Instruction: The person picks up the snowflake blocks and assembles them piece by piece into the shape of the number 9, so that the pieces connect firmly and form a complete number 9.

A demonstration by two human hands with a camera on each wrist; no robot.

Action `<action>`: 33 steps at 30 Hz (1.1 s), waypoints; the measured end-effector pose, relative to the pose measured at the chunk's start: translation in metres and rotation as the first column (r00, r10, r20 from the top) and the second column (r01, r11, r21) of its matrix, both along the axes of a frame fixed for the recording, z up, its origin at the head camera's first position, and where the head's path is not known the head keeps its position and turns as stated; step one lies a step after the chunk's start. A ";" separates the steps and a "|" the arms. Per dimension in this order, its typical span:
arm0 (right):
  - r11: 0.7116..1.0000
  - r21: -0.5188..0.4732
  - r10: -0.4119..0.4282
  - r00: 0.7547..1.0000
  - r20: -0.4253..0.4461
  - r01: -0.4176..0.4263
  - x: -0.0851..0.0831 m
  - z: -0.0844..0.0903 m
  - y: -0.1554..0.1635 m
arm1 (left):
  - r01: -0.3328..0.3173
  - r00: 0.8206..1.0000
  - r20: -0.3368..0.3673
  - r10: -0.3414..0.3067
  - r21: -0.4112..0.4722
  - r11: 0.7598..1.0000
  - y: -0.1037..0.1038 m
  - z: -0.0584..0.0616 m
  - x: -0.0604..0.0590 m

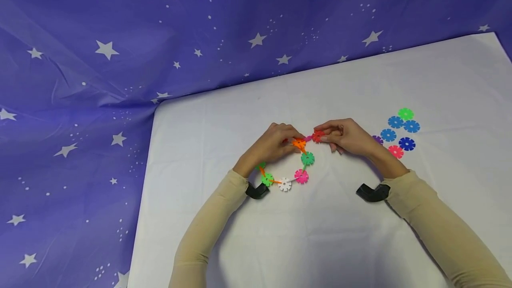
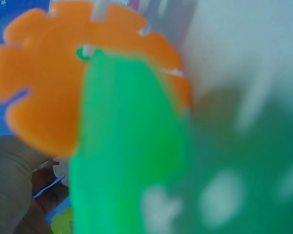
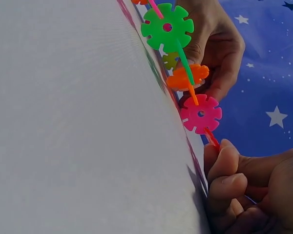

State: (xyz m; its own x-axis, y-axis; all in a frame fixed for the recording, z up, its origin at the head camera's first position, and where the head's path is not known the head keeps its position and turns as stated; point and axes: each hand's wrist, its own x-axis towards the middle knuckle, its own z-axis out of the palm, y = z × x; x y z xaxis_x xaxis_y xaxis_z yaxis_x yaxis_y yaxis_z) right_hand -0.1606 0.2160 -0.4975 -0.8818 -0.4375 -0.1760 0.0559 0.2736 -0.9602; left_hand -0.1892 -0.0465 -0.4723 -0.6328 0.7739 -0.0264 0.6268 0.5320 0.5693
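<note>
Both hands are busy on a chain of slotted plastic flower discs (image 1: 310, 161), left of mid-table, well in from the left and far edges of the white-covered table (image 1: 312, 239).

Left hand (image 1: 273, 142): fingertips grip an orange disc (image 1: 299, 143) in the chain. Right hand (image 1: 344, 135): thumb and forefinger pinch a red disc (image 1: 317, 136); its other fingers curl below.

Right wrist view: red disc sits edge-on, joined to a magenta disc (image 3: 191, 115), which joins the orange. A green disc (image 3: 154, 30) sits further up the chain.

From the orange disc the chain curves toward the near edge, through teal, hot-pink (image 1: 302, 180) and white (image 1: 285, 188) discs to a lime-green disc (image 1: 266, 183) beside the left wrist, edge-on discs between them. Left hand covers part of the loop; can't tell if it closes there.

Left wrist view: big blurred orange disc with a green disc edge-on in front, close to the lens.

7 loose discs (image 1: 412, 128) lie past the right wrist, toward the far right corner: 1 bright green, 3 light blue, 1 dark blue, 1 coral pink, 1 purple partly behind the forearm.

Starry purple-blue cloth (image 1: 224, 21) beyond the far and left edges.
</note>
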 end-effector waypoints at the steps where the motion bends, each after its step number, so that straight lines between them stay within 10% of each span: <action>1: 1.000 -0.003 0.002 1.000 0.000 -0.002 0.000 0.000 0.000 | 0.000 1.000 0.000 0.000 0.002 1.000 0.000 0.000 0.000; 15: 0.986 0.169 0.021 0.994 -0.109 -0.002 0.000 0.000 -0.004 | -0.002 1.000 0.015 0.002 0.000 1.000 0.000 -0.001 0.001; 26: 0.934 0.344 0.064 0.900 -0.432 0.099 0.001 -0.007 -0.010 | -0.018 1.000 0.012 0.018 0.008 1.000 -0.001 -0.006 -0.001; 33: 0.940 0.334 0.098 0.884 -0.457 0.068 0.001 -0.007 -0.010 | -0.013 0.994 0.112 0.001 0.102 0.995 -0.003 -0.012 -0.006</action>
State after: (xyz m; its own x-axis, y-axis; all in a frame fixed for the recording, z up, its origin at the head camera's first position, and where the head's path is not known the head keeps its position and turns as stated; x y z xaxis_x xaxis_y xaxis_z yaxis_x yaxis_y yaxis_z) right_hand -0.1598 0.2057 -0.5046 -0.8906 -0.4407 0.1119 -0.3762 0.5758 -0.7259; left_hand -0.1947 -0.0495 -0.4845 -0.6357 0.7717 -0.0182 0.5530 0.4717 0.6868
